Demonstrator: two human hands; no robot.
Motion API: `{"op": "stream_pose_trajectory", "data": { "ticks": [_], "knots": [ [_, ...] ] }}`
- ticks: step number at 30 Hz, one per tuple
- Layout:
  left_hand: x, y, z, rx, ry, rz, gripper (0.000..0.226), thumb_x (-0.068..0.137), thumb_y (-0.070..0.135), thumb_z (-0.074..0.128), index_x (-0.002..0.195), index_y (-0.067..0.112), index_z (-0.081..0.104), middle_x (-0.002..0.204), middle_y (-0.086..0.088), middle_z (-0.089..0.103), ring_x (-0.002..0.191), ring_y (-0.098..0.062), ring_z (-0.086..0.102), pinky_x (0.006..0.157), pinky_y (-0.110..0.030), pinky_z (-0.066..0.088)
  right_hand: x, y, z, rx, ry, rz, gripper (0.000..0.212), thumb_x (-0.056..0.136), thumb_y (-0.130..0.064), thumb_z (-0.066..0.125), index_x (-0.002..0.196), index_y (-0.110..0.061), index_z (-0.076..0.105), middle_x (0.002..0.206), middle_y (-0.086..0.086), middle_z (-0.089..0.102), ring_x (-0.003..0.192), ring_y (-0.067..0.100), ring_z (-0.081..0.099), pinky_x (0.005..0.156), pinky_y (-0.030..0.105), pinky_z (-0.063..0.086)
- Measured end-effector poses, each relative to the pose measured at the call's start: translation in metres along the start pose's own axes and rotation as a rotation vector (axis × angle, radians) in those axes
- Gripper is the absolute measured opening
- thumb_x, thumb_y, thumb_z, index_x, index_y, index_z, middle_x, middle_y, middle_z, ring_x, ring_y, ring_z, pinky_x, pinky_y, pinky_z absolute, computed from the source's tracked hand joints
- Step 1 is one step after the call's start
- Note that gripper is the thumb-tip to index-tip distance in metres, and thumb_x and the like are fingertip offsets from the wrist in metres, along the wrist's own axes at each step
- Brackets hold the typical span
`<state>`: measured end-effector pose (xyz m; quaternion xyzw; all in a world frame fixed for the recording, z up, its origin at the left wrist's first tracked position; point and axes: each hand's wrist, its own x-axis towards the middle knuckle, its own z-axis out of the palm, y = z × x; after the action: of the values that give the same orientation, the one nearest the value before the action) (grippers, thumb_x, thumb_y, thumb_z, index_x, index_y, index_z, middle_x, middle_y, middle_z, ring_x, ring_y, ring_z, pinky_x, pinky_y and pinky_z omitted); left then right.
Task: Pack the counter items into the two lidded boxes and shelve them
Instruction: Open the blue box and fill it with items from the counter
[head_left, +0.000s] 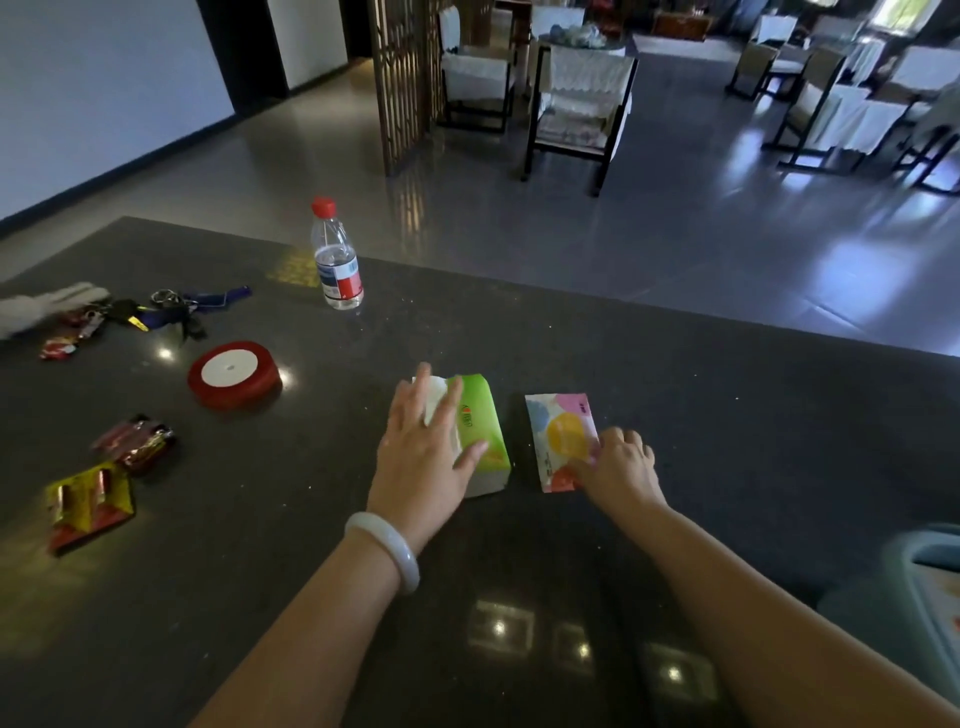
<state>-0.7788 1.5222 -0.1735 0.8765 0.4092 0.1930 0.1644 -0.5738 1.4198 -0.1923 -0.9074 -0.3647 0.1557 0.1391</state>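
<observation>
Single head-worn wide view, looking forward and down, close over dark counter (519, 322)

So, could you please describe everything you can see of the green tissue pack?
The green tissue pack is a soft rectangular packet, lime green on top with a small red-orange logo, white along its sides. It lies flat on the dark counter, left of a pastel patterned packet and apart from it. The left hand rests open across it, fingers spread.
</observation>
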Motion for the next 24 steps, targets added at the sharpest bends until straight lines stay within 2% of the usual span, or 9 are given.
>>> {"op": "stream_pose_trajectory", "data": {
  "ticks": [3, 5, 7, 10, 12, 14, 17, 20, 24],
  "knots": [
    [0.011, 0.012, 0.002, -0.009, -0.101, -0.350, 0.094, 0.083, 0.069, 0.049, 0.152, 0.019, 0.008, 0.157, -0.017, 0.008, 0.142, -0.039, 0.016, 0.107, -0.051, 0.033, 0.011, -0.012, -0.001, -0.095, -0.047, 0.089, 0.066, 0.089, -0.044, 0.060, 0.138, -0.007, 0.038, 0.134, 0.012, 0.044, 0.123, 0.030, 0.041, 0.102, 0.039, 0.035],
    [0.020, 0.021, 0.006, -0.019, -0.221, -0.470, 0.105, 0.079, 0.077, 0.046, 0.153, 0.017, 0.003, 0.156, -0.019, 0.009, 0.140, -0.039, 0.019, 0.107, -0.052, 0.031, 0.017, -0.019, 0.001, -0.075, -0.064, 0.175, 0.075, 0.083, -0.045, 0.067, 0.139, -0.007, 0.035, 0.134, 0.014, 0.043, 0.124, 0.032, 0.041, 0.102, 0.039, 0.037],
    [0.028, 0.028, 0.011, -0.010, -0.277, -0.511, 0.109, 0.076, 0.080, 0.047, 0.153, 0.018, -0.001, 0.156, -0.020, 0.008, 0.140, -0.039, 0.021, 0.108, -0.052, 0.031, 0.022, -0.021, 0.004, -0.058, -0.075, 0.244, 0.086, 0.076, -0.047, 0.074, 0.139, -0.006, 0.033, 0.136, 0.016, 0.043, 0.126, 0.032, 0.042, 0.104, 0.038, 0.037],
    [0.029, 0.028, 0.017, 0.039, -0.296, -0.457, 0.110, 0.077, 0.072, 0.057, 0.152, 0.019, -0.004, 0.155, -0.020, 0.008, 0.138, -0.039, 0.024, 0.107, -0.052, 0.033, 0.029, -0.016, 0.006, 0.025, -0.129, 0.280, 0.092, 0.069, -0.045, 0.081, 0.137, -0.006, 0.032, 0.132, 0.015, 0.048, 0.124, 0.032, 0.046, 0.103, 0.039, 0.041],
    [0.031, 0.021, 0.015, 0.018, -0.342, -0.357, 0.109, 0.077, 0.066, 0.064, 0.152, 0.025, -0.003, 0.155, -0.016, 0.010, 0.138, -0.038, 0.024, 0.107, -0.052, 0.032, 0.031, -0.012, 0.004, 0.072, -0.203, 0.263, 0.083, 0.069, -0.043, 0.082, 0.131, -0.008, 0.040, 0.119, 0.012, 0.057, 0.109, 0.027, 0.058, 0.084, 0.035, 0.053],
    [0.035, 0.012, 0.008, 0.020, -0.436, -0.223, 0.109, 0.074, 0.061, 0.070, 0.152, 0.035, -0.002, 0.157, -0.010, 0.007, 0.140, -0.037, 0.021, 0.109, -0.052, 0.028, 0.031, -0.008, 0.001, 0.079, -0.258, 0.234, 0.071, 0.071, -0.040, 0.081, 0.124, -0.009, 0.047, 0.104, 0.007, 0.059, 0.094, 0.022, 0.063, 0.066, 0.029, 0.054],
    [0.042, 0.010, 0.005, 0.067, -0.497, -0.106, 0.119, 0.070, 0.058, 0.075, 0.147, 0.046, -0.014, 0.161, -0.004, -0.004, 0.145, -0.035, 0.007, 0.113, -0.054, 0.017, 0.034, -0.001, -0.001, 0.194, -0.220, 0.240, 0.061, 0.074, -0.031, 0.080, 0.121, -0.010, 0.048, 0.091, 0.001, 0.055, 0.083, 0.017, 0.062, 0.061, 0.030, 0.054],
    [0.043, 0.023, 0.014, 0.145, -0.432, -0.185, 0.135, 0.060, 0.074, 0.072, 0.147, 0.035, -0.023, 0.160, -0.012, -0.001, 0.145, -0.037, 0.006, 0.115, -0.055, 0.014, 0.036, 0.006, -0.001, 0.366, -0.163, 0.272, 0.051, 0.080, -0.023, 0.075, 0.122, -0.011, 0.049, 0.086, -0.001, 0.055, 0.072, 0.014, 0.060, 0.046, 0.024, 0.046],
    [0.036, 0.037, 0.032, 0.294, -0.382, -0.238, 0.139, 0.056, 0.078, 0.070, 0.151, 0.016, -0.010, 0.150, -0.013, 0.022, 0.136, -0.036, 0.028, 0.110, -0.055, 0.025, 0.038, 0.013, -0.002, 0.505, -0.099, 0.278, 0.039, 0.084, -0.019, 0.071, 0.117, -0.012, 0.052, 0.092, 0.000, 0.058, 0.068, 0.010, 0.057, 0.042, 0.019, 0.041]
  ]
}}
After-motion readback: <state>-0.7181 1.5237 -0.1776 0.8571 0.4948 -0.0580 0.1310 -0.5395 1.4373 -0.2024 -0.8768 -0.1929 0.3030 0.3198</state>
